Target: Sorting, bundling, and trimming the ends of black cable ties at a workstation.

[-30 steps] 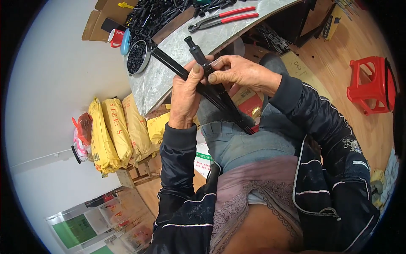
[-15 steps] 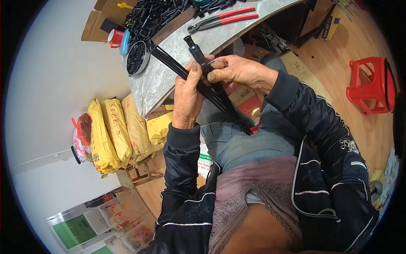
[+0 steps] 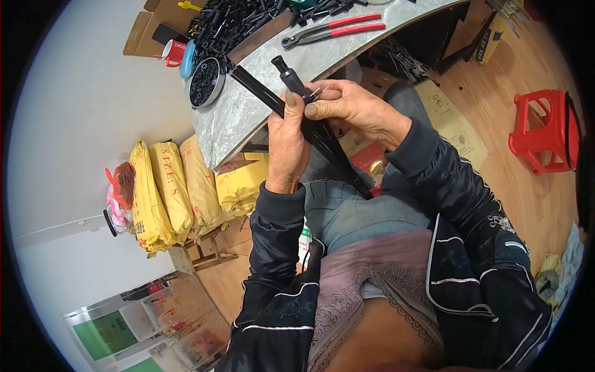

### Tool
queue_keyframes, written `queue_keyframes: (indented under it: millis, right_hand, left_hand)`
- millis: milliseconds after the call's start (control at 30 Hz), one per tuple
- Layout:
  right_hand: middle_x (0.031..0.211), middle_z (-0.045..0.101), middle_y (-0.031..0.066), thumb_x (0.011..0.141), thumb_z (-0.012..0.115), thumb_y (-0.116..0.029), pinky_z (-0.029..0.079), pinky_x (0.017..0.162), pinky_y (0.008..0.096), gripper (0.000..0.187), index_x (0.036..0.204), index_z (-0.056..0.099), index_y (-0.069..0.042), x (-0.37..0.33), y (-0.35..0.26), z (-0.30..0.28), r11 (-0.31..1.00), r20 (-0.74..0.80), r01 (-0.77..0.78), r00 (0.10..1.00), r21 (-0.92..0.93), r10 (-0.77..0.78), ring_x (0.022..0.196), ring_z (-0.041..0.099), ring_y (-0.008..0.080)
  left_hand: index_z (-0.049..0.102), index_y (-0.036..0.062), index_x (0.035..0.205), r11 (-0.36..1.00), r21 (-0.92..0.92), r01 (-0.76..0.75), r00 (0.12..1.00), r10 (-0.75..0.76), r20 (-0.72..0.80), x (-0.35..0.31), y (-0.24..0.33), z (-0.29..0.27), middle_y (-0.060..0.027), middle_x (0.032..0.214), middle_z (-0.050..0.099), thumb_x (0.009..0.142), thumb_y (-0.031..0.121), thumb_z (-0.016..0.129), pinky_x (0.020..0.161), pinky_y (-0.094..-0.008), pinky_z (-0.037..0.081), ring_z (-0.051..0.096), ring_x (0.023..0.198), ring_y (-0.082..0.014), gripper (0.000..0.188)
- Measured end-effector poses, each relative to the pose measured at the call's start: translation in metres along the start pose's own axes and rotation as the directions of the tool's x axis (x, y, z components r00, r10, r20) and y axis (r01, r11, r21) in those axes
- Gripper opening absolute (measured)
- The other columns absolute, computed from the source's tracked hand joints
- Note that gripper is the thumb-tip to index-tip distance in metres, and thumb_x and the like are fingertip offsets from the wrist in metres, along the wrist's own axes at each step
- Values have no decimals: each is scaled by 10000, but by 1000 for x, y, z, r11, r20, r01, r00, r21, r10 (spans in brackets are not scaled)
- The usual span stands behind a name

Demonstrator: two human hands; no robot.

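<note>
My left hand (image 3: 289,147) is closed around a bundle of thin black rods (image 3: 260,90), which looks like a folded umbrella frame. Its lower end slopes down to my lap. A black tubular piece with a flared end (image 3: 289,75) sticks up between my hands, apart from the upper rod ends. At the base of this tube, my right hand (image 3: 365,111) is pinched, thumb against fingers. A thin shiny sliver shows at the right fingertips, too small to name. My left thumb lies beside the tube. The fingers hide where tube and rods meet.
On the grey stone-look table (image 3: 226,133) lie red-handled pliers (image 3: 359,30), a heap of black plastic parts (image 3: 229,25) and a bowl (image 3: 218,94) of small black pieces. Yellow sacks (image 3: 167,192) stand at the left. A red stool (image 3: 533,147) stands on the floor at the right.
Both hands keep hold of the frame. The left hand and forearm have shifted slightly right, and the thin shiny sliver shows more plainly at the right fingertips.
</note>
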State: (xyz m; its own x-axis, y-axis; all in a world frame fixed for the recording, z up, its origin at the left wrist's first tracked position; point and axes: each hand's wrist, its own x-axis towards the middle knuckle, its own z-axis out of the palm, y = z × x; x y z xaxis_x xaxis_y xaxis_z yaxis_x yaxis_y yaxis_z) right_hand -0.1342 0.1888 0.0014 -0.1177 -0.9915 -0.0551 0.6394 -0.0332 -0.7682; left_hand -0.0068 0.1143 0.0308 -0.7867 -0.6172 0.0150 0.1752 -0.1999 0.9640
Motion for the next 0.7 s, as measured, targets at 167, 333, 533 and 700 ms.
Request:
queue_keyframes:
  millis: [167, 333, 533, 700]
  right_hand:
    - [904, 637, -14, 769, 792, -201, 413, 582, 168, 536, 1205, 553, 1, 6, -3, -12, 995, 49, -47, 997, -92, 52, 711, 531, 51]
    - [789, 592, -8, 789, 774, -228, 450, 562, 207, 539, 1213, 532, 3, 0, -5, 9, 934, -167, -13, 985, -357, -50, 654, 549, 67]
    - [773, 630, 27, 850, 694, -173, 484, 608, 226, 323, 1070, 569, 27, -7, -10, 7, 785, -106, 217, 936, -580, -336, 666, 583, 85]
    - [769, 637, 40, 897, 625, -135, 495, 621, 237, 154, 908, 581, 12, -11, -10, 12, 904, -94, 156, 973, -399, -210, 675, 601, 94]
  left_hand:
    - [534, -13, 1112, 998, 67, 4, 999, 0, -51, -6, 4, 12, -118, 940, 644, 976, 422, 472, 701, -299, 549, 643, 813, -185, 460]
    - [558, -3, 1036, 992, 98, -80, 965, 101, -240, 1, -9, 11, -60, 813, 631, 991, 439, 439, 577, -223, 476, 590, 650, -111, 461]
    - [568, 0, 980, 979, 156, -130, 945, 170, -279, 2, -15, 8, -31, 723, 572, 988, 464, 432, 536, -220, 417, 527, 587, -93, 483]
    - [544, 0, 956, 983, 124, -136, 945, 167, -280, -2, -15, 12, -6, 628, 488, 984, 484, 423, 477, -215, 367, 456, 512, -83, 500]
